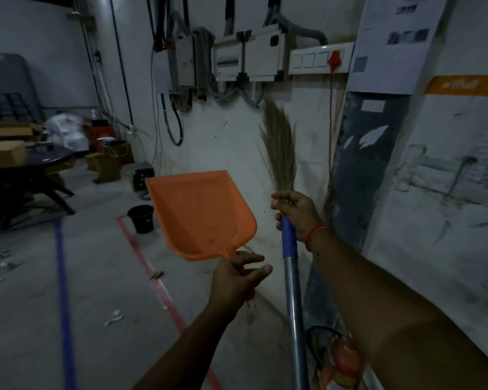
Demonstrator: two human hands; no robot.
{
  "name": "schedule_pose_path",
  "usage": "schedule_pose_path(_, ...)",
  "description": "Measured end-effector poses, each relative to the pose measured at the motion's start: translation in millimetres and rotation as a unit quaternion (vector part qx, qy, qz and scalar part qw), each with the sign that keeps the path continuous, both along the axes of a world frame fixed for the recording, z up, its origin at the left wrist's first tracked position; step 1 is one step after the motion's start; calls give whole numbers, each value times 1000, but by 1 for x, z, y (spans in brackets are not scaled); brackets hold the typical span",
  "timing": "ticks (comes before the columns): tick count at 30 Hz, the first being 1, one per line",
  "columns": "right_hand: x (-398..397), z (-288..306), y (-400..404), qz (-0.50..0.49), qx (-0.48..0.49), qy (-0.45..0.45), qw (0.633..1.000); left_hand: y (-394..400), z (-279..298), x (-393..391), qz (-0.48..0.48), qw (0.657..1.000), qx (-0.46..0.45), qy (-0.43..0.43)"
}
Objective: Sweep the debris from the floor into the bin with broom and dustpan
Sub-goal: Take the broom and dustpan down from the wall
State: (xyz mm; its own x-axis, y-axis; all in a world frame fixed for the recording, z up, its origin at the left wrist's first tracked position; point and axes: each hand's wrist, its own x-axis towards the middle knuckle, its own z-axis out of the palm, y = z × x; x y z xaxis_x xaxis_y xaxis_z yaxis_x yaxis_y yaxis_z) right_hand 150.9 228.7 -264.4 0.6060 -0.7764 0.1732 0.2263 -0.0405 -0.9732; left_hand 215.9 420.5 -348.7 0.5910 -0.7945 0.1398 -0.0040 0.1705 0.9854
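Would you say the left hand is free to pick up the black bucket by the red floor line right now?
Probably not: the left hand grips the orange dustpan by its handle, and the black bucket stands on the floor well beyond it, out of arm's reach.

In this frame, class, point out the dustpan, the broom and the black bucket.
dustpan [200, 215], head view, middle of the orange tray
broom [281, 147], head view, grass bristles
black bucket [141, 219], head view, side wall

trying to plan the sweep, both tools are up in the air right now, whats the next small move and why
Probably turn left and lower the grass broom, since its bristles point up by the wall. The right hand grips it where bristles meet the blue handle; the left hand holds the orange plastic dustpan aloft. The pale scraps of debris lie on the floor to the left, beyond the blue tape line.
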Motion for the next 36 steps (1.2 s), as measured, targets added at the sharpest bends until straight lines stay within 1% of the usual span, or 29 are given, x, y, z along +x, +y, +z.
schedule_pose_path(4, 15, 3, -1, 5, 1, -6, 1000, -1, -7, 2, 1, 999, 37, -7)
schedule_pose_path(10, 36, -1, -2, 25, 4, -22, 999, -13, -8, 6, -35, 994, 92, -48)
schedule_pose_path(12, 42, -3, 0, 30, 8, -21, 999, -18, -6, 6, -51, 993, 102, -43)
schedule_pose_path(15, 48, -5, 3, 39, 10, -24, 999, -23, -2, 8, -63, 994, 92, 3)
schedule_pose_path(17, 49, -7, 3, 46, 10, -29, 998, -23, -2, 9, -73, 994, 84, 19)
schedule_pose_path(21, 46, -15, 2, 70, 7, -43, 997, -24, -8, 11, -69, 994, 82, -3)
schedule_pose_path(26, 25, -26, 17, 62, -29, -27, 997, -28, -10, 19, -41, 995, 92, -5)
schedule_pose_path(30, -8, -37, 39, 46, -30, -33, 998, -28, -7, 26, -29, 996, 88, -6)
schedule_pose_path(36, -58, -84, 81, 33, -89, 22, 995, -29, -5, 37, 9, 997, 75, 28)
